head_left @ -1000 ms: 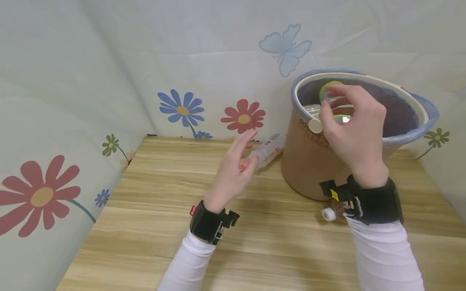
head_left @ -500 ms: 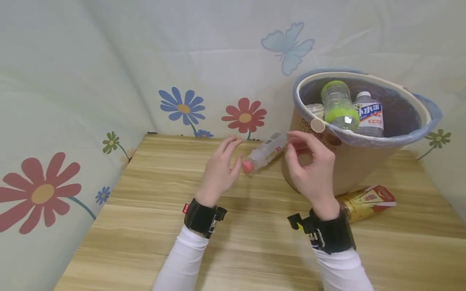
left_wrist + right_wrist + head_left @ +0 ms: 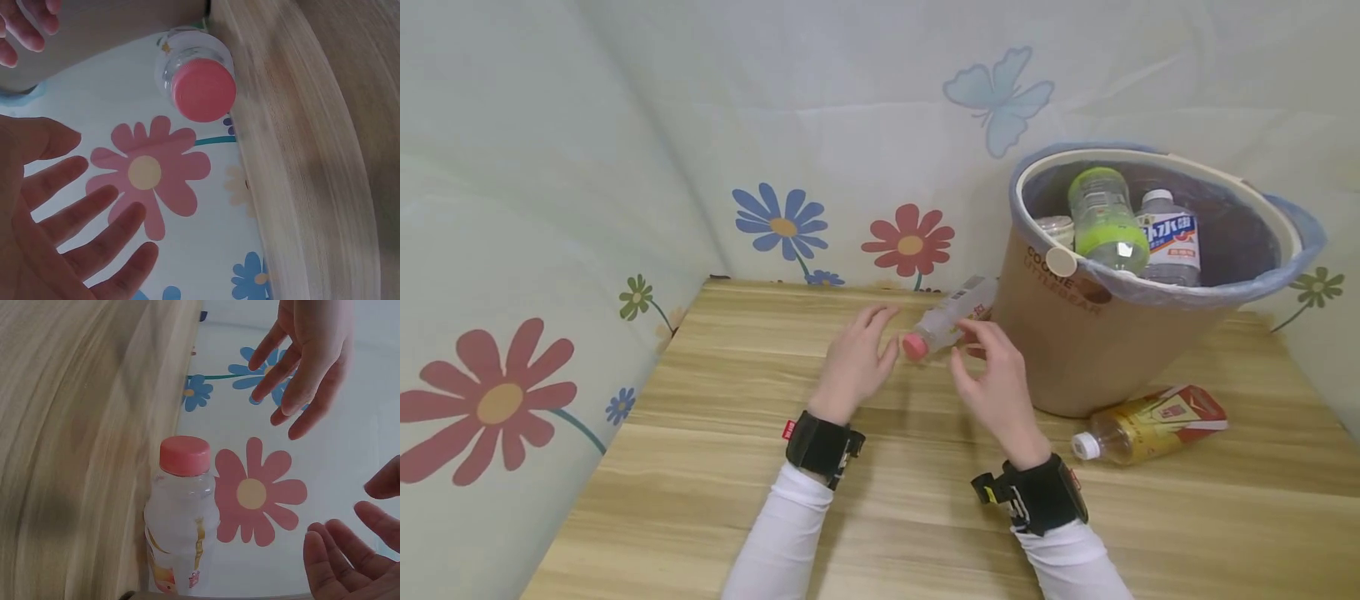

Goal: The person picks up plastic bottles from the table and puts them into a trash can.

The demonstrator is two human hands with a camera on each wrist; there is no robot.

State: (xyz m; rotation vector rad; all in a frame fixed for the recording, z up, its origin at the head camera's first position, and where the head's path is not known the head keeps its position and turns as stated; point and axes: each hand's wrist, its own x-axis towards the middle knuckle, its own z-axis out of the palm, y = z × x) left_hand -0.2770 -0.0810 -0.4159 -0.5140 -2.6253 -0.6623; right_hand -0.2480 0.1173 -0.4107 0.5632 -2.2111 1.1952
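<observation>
A clear plastic bottle with a pink cap [image 3: 942, 323] lies on its side on the wooden table, its base against the bin. My left hand [image 3: 855, 360] hovers just left of the cap, fingers relaxed and holding nothing. On the bottle's other side is my right hand [image 3: 996, 379], its fingers loosely bent and overlapping the bottle's side in the head view. The left wrist view shows the pink cap [image 3: 204, 90] beyond the spread fingers of the left hand [image 3: 81, 225]. In the right wrist view the bottle [image 3: 181, 525] stands apart from the right hand's fingers [image 3: 337, 556].
A brown bin [image 3: 1075, 358] with a blue liner stands at the right. Inside it are a green-banded bottle [image 3: 1108, 221] and a white-capped bottle [image 3: 1172, 242]. A yellow-labelled drink bottle [image 3: 1157, 425] lies in front of the bin. Flower-printed cloth [image 3: 820, 100] hangs behind the table.
My right hand has come down and left, from over the bin to beside the pink-capped bottle. The green-banded bottle it was at now rests in the bin. My left hand has shifted slightly.
</observation>
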